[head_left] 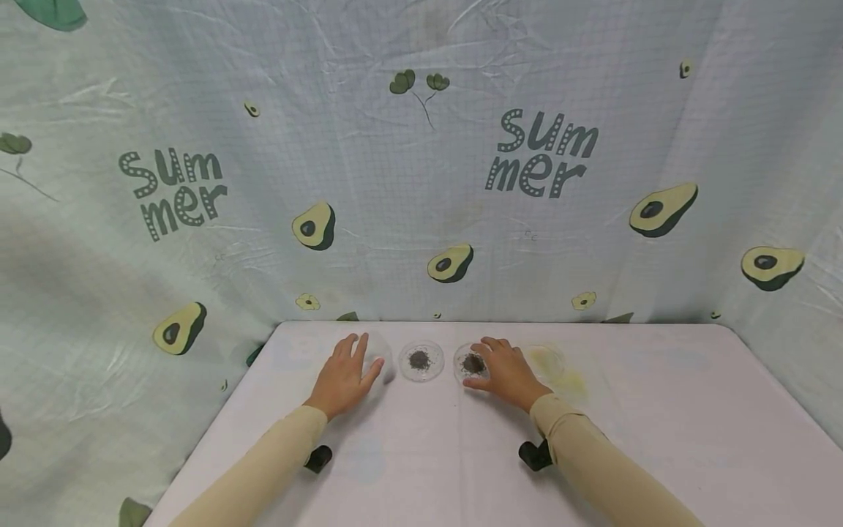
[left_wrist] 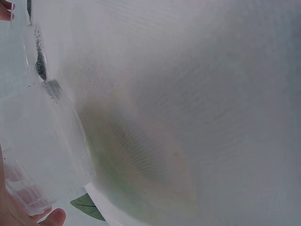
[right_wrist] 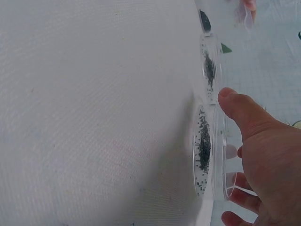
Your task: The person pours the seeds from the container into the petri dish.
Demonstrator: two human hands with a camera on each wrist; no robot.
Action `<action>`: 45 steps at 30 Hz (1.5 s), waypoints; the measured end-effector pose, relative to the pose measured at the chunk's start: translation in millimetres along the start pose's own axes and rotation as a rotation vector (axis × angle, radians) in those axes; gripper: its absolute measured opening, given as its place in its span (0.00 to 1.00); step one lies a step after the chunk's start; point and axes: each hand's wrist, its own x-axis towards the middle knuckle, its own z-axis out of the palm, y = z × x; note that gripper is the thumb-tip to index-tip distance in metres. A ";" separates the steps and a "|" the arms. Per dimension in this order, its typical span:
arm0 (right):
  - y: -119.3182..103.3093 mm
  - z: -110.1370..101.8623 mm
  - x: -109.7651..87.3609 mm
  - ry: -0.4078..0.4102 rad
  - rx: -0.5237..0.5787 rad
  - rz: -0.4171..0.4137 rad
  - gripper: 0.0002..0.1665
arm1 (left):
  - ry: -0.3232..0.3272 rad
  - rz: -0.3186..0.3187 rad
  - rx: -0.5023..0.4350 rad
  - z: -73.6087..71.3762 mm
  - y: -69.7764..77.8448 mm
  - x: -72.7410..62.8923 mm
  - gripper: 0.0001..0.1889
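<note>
At the left of a row, my left hand (head_left: 345,377) grips a clear petri dish lid (head_left: 378,353), which fills the left side of the left wrist view with fingers behind it. Beside it lies a petri dish (head_left: 421,360) with a small heap of dark granules. My right hand (head_left: 507,369) spans another dish of dark granules (head_left: 473,364). In the right wrist view its thumb and fingers hold the clear lid (right_wrist: 220,155) by the rim, right at the dish with granules (right_wrist: 203,146). A farther granule heap (right_wrist: 205,21) shows close to the left hand's lid.
A clear round dish or lid (head_left: 543,359) lies right of the right hand, near yellow stains (head_left: 571,382) on the white table (head_left: 435,468). Black wrist cameras (head_left: 319,459) hang under both sleeves. A fabric backdrop with avocado prints (head_left: 395,183) rises behind the table's back edge.
</note>
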 end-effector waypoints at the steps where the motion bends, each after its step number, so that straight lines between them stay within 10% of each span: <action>1: 0.5 0.1 0.2 -0.004 0.008 0.003 0.43 | 0.001 0.002 -0.001 -0.2 0.4 0.0 0.36; 45: -1.3 1.5 6.9 -0.050 -0.003 0.030 0.41 | -0.011 -0.001 -0.005 -2.2 0.3 -1.2 0.36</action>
